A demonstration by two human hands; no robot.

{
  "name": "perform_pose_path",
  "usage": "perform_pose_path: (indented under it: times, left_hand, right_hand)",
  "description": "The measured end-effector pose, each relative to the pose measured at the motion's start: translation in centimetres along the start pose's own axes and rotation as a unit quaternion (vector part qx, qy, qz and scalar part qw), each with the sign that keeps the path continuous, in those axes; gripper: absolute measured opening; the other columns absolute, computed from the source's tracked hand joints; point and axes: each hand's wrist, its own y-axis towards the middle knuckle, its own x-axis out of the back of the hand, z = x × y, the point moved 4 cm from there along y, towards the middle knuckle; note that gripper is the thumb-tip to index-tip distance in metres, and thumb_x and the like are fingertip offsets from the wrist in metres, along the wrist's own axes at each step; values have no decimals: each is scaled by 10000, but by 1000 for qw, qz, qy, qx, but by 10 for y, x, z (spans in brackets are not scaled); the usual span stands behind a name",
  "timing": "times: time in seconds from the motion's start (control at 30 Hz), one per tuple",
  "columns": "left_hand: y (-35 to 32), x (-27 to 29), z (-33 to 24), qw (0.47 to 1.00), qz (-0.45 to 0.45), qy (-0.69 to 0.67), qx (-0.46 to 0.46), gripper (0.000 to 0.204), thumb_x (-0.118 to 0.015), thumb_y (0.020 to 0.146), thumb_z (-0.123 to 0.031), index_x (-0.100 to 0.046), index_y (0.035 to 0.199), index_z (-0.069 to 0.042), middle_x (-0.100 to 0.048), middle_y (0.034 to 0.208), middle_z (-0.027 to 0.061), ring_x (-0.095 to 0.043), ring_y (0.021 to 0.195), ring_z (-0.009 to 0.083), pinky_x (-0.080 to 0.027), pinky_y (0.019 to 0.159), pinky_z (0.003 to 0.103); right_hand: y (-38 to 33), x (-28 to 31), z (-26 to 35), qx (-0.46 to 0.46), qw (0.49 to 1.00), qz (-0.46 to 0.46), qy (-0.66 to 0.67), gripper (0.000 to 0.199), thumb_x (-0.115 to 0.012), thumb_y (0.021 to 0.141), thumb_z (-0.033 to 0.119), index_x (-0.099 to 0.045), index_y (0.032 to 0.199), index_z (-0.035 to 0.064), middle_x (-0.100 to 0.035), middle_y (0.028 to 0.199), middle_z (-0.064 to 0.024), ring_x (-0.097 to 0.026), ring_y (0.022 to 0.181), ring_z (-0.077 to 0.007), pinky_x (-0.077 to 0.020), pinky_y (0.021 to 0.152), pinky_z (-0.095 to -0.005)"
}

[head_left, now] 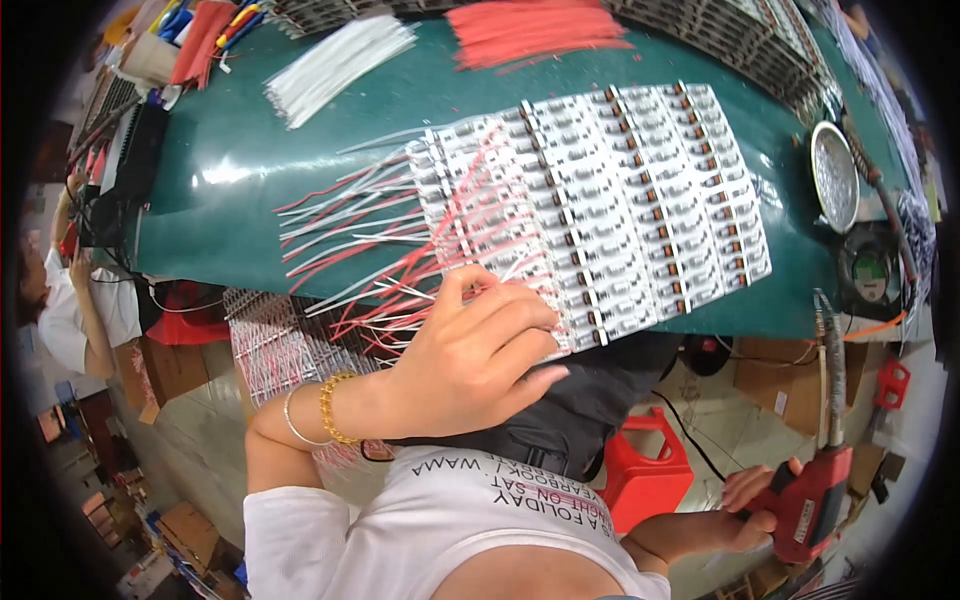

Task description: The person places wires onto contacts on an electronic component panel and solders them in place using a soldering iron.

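My left hand (470,355) lies palm down over the near edge of a panel of white circuit boards (620,200). Its fingers are loosely bent, with the thumb apart from them, and I see nothing gripped, though the palm side is hidden. Red and white wires (340,250) fan out leftward from the panel's left strip, and some pass close to this hand. At the lower right, off the table, my right hand (755,510) is closed round the handle of a red and black soldering gun (808,505). The gun's long metal tip (830,350) points upward.
Bundles of white wires (340,65) and red wires (540,32) lie on the far side of the green table (230,220). A round metal dish (834,177) stands at the right, beside a black fan-like device (870,270). Below is a red stool (645,470).
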Motion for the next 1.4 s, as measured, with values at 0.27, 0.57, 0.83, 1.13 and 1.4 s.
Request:
perform_pose_path:
  times: [0.27,0.57,0.83,1.13,1.4]
  left_hand:
    - [126,40,97,968,-43,228,-99,154,-646,747,-138,-580,849,-44,-578,870,100,-539,852,262,-393,746,387]
    - [227,-22,128,934,82,343,-55,68,-580,723,-54,-600,776,-16,-621,776,163,-609,767,295,-459,669,396]
    - [225,-2,135,979,-5,205,12,114,-584,830,-121,-596,831,-8,-619,798,160,-601,773,352,-469,683,438]
    - [243,24,85,925,189,324,-57,118,-601,781,-140,-618,752,-27,-621,699,149,-603,683,360,-477,617,441]
    - [213,2,85,933,192,296,-67,118,-622,772,-120,-593,690,-41,-616,660,133,-612,633,323,-467,564,416]
  right_hand:
    - [84,12,68,126,956,-4,-266,635,-583,904,304,-329,1299,-123,-472,536,-33,-364,402,-71,-316,407,-219]
    - [88,10,46,84,973,36,-212,707,-614,870,371,-353,1260,-158,-414,477,-3,-367,376,-76,-311,392,-208]
    - [78,6,12,19,997,9,-74,706,-601,876,391,-355,1267,-143,-401,467,0,-356,374,-75,-314,374,-210]
    - [81,-16,0,19,998,47,26,676,-570,897,377,-334,1281,-126,-420,478,-5,-373,387,-83,-348,387,-220]
    - [75,-41,-6,-31,992,85,93,694,-567,892,406,-323,1280,-114,-435,471,-4,-392,384,-98,-363,394,-229]
